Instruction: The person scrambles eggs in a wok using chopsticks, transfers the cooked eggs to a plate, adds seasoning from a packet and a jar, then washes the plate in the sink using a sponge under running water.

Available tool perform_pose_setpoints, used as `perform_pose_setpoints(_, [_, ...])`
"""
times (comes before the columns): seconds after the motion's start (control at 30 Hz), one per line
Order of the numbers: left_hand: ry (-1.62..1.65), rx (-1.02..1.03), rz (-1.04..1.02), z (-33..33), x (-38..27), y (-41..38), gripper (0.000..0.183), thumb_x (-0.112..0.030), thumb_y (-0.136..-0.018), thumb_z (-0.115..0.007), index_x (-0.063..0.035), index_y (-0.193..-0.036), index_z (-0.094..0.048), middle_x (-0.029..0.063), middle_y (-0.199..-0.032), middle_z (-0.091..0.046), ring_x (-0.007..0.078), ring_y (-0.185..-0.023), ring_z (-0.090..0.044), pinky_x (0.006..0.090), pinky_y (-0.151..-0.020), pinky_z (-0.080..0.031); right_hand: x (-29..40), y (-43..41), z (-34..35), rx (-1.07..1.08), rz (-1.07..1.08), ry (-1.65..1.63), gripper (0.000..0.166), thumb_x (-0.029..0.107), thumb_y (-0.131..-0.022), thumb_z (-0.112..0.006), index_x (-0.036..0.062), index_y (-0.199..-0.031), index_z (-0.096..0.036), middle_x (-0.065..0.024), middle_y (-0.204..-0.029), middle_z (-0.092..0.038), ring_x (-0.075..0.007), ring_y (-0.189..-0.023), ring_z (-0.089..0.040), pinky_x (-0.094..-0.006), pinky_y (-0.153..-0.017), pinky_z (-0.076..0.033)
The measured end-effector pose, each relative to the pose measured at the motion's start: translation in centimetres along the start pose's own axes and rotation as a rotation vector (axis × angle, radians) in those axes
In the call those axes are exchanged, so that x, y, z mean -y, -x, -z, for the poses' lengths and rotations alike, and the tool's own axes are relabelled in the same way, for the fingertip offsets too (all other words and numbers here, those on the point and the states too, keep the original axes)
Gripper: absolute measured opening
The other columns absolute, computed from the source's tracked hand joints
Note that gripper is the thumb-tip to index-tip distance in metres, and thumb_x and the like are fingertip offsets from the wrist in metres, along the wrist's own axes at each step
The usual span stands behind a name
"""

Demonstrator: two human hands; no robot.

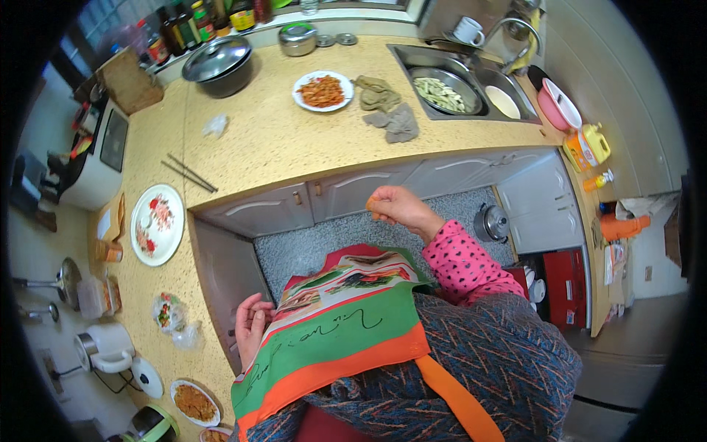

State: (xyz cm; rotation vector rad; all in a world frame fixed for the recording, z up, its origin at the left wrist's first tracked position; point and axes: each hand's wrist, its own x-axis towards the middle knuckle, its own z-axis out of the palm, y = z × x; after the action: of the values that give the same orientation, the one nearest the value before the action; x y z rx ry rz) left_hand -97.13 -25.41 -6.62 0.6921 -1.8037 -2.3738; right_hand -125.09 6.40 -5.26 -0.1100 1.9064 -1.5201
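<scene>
Pinched between the fingertips of my right hand [400, 209] is a small orange piece of food [371, 204], held above the floor in front of the cabinets. My left hand [254, 326] hangs beside the printed apron [337, 326], fingers loosely bent, with nothing seen in it. A white plate of reddish-orange shredded food [323, 91] rests on the back counter. Right of it lie a greenish cloth [377, 94] and a grey cloth [399, 122]. Dark chopsticks [189, 173] lie near the counter's inner corner, beside a floral enamel lid [157, 225].
A lidded pot [221, 66] stands at the back left. The double sink [425, 61] holds a metal bowl of pale green cut vegetables [440, 95]. A metal kettle [491, 222] stands on the floor at right. Plates of food [195, 403] line the left counter near a white electric kettle [105, 347].
</scene>
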Motion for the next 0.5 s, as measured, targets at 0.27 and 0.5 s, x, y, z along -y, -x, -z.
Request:
perform_pose_setpoints(0.27, [-0.052, 0.083, -0.034, -8.5, 1.4, -6.0, 0.035, -0.016, -0.100, -0.055, -0.0018, -0.131, -0.049, 0.0081, -0.108, -0.062, 0.0143, -0.090, -0.061, 0.0306, -0.082, -0.052, -5.7, 1.0, 10.5, -0.065, 0.050, -0.059, 0.020, 0.027, -0.090, -0.064, 0.0069, -0.085, -0.064, 0.0003, -0.072, -0.061, -0.0056, -0.060, -0.051, -0.0217, -0.048, -0.037])
perform_pose_setpoints(0.5, [-0.166, 0.286, 0.013, -23.1, -0.5, -12.6, 0.031, -0.015, -0.099, -0.055, -0.0028, -0.128, -0.052, 0.0066, -0.106, -0.061, 0.0139, -0.091, -0.059, 0.0297, -0.083, -0.049, -10.1, 5.7, 23.2, -0.295, 0.019, -0.168, 0.020, 0.023, -0.089, -0.063, 0.0052, -0.080, -0.062, -0.0001, -0.070, -0.059, -0.0062, -0.058, -0.049, -0.0223, -0.048, -0.037])
